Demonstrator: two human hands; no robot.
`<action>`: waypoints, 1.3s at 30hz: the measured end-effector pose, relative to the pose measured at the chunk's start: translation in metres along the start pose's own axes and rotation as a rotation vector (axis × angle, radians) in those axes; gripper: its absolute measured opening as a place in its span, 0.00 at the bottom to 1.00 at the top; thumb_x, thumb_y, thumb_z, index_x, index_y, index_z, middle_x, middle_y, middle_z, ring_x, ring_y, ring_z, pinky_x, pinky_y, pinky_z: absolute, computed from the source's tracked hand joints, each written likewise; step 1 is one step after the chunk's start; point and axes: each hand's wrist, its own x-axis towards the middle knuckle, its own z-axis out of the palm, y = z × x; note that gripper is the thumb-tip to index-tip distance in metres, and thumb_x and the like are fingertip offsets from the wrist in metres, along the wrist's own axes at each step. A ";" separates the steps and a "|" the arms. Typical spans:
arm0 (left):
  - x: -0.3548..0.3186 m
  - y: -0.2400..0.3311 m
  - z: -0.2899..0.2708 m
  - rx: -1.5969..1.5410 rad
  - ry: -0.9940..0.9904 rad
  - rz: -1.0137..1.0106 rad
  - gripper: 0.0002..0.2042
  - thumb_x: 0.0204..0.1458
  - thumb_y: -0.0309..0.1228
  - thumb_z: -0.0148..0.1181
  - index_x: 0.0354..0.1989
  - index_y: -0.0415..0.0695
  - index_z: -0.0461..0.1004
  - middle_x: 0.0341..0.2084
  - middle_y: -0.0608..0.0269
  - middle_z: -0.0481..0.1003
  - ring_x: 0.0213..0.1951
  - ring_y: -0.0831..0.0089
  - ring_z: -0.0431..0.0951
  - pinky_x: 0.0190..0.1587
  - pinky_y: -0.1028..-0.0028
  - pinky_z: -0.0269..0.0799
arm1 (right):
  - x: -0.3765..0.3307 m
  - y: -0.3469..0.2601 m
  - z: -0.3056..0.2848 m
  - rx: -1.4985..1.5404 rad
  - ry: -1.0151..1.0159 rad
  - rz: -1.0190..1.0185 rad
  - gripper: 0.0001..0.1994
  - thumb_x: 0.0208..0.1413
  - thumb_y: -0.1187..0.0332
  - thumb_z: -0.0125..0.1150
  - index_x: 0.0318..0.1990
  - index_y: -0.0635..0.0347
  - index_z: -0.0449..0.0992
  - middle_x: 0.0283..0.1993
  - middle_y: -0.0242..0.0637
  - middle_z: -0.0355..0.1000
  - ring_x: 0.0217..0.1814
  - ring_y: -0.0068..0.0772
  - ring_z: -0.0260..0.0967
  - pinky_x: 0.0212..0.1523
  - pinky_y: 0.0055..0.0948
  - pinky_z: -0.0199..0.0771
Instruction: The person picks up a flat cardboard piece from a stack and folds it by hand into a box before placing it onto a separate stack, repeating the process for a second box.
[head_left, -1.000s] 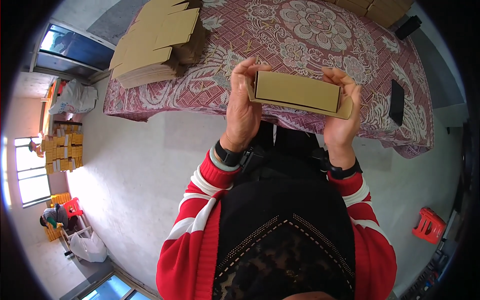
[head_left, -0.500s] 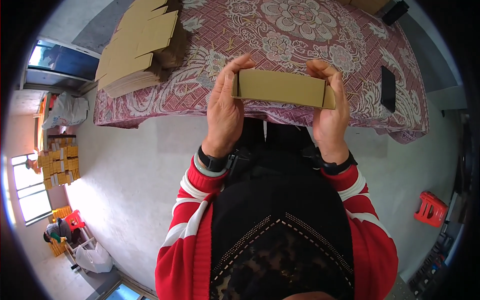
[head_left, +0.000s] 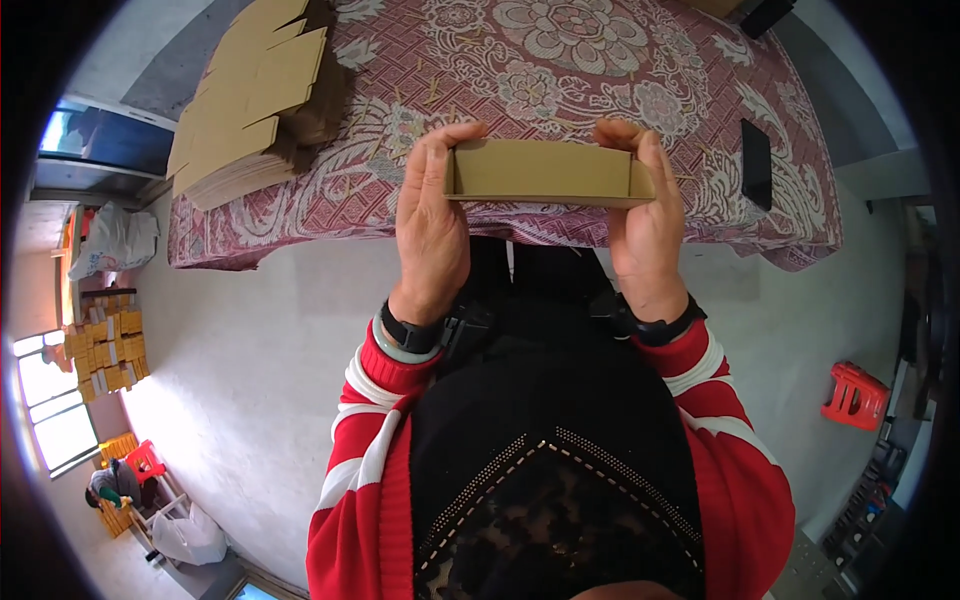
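Between my two hands, over the table's near edge, is a long, shallow cardboard box with raised end walls. My left hand grips its left end, the fingers curled over the far corner. On the opposite end my right hand presses with its palm and fingers. The underside of the box is hidden. To the left on the table lies a stack of flat cut cardboard blanks.
A patterned red and white cloth covers the table, with small cardboard scraps scattered on it. A black phone lies at the right. A red stool stands on the floor at right. Another person works far left near yellow stacked boxes.
The view has shifted slightly, so the table and stack sit further left and up. Both hands still hold the box by its ends, and its front edge looks more level.
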 end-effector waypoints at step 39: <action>0.002 -0.011 0.006 0.407 0.116 0.212 0.32 0.66 0.60 0.30 0.57 0.44 0.66 0.51 0.54 0.71 0.55 0.64 0.71 0.61 0.63 0.62 | -0.013 0.005 0.009 0.054 0.072 -0.049 0.17 0.72 0.59 0.46 0.51 0.65 0.74 0.51 0.37 0.73 0.56 0.28 0.68 0.60 0.28 0.66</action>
